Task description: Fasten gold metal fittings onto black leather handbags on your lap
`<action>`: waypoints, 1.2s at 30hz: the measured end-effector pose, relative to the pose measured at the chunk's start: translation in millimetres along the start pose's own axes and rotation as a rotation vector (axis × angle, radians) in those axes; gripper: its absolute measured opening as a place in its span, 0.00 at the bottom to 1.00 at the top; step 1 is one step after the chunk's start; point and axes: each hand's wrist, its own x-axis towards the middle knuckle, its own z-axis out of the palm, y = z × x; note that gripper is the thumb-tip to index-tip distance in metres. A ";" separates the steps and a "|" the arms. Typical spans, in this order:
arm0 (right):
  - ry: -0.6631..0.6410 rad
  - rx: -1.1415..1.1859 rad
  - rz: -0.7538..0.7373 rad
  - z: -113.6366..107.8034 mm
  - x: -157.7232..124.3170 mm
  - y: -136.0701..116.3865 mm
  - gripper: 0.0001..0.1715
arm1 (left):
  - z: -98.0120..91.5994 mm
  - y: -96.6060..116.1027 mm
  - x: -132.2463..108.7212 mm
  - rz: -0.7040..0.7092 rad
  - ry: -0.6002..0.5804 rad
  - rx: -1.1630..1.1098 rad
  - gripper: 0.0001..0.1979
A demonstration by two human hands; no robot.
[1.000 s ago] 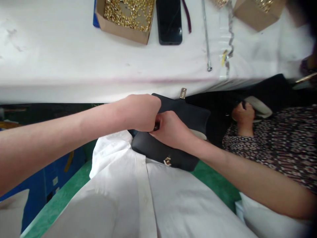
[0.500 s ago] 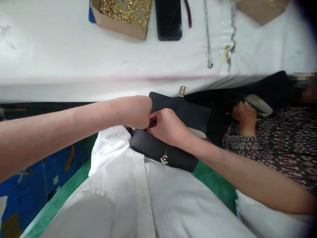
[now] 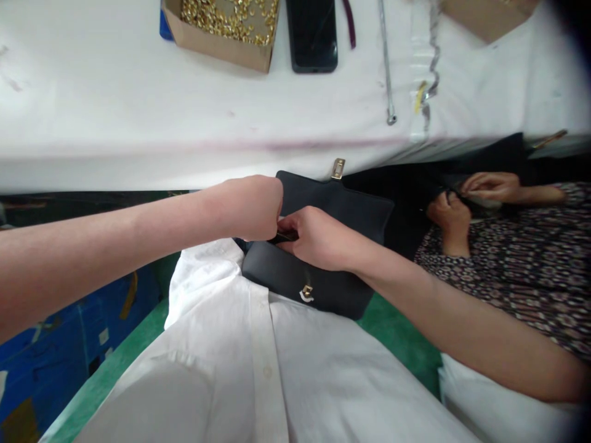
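Observation:
A black handbag (image 3: 281, 277) rests against my white shirt at waist height. Its flap (image 3: 341, 203) is folded up and away from me, with a gold clasp plate (image 3: 338, 168) at its edge. A gold turn lock (image 3: 307, 291) sits on the bag's front, a white scrap beside it. My left hand (image 3: 258, 206) is closed at the left end of the bag's mouth, its fingers mostly hidden. Beside it my right hand (image 3: 314, 240) is curled over the opening with bent fingers. A small dark piece (image 3: 289, 235) shows between the hands; what it is I cannot make out.
On the white-covered table (image 3: 138, 123) are a cardboard box (image 3: 221, 52) of small gold fittings, a black phone (image 3: 313, 37), a dark red strip (image 3: 349, 24) and a metal rod (image 3: 388, 67). At right, a co-worker's hands (image 3: 450, 215) work on a dark item.
My right hand has shifted slightly, its fingers a little farther from my left hand, showing more of the dark piece. A co-worker's second hand has come into view.

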 end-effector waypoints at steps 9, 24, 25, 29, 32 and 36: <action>-0.111 -0.080 0.049 -20.8 -11.7 6.1 0.29 | 10.4 -26.7 11.5 0.132 -0.125 -0.131 0.05; 0.256 -0.438 -0.034 4.3 -16.0 -5.4 0.16 | 14.9 -27.8 6.5 0.121 -0.133 -0.209 0.07; 0.267 -0.476 -0.044 5.8 -17.1 -5.7 0.17 | 15.2 -28.3 6.7 0.121 -0.139 -0.210 0.07; 0.272 -0.581 -0.067 10.8 -21.2 -8.9 0.19 | 16.8 -29.0 6.2 0.122 -0.143 -0.201 0.07; 0.260 -0.596 -0.086 12.2 -21.9 -10.4 0.21 | 18.9 -28.9 5.9 0.124 -0.134 -0.194 0.07; 0.264 -0.550 -0.072 11.5 -20.9 -8.4 0.18 | 22.9 -29.1 5.6 0.105 -0.136 -0.253 0.05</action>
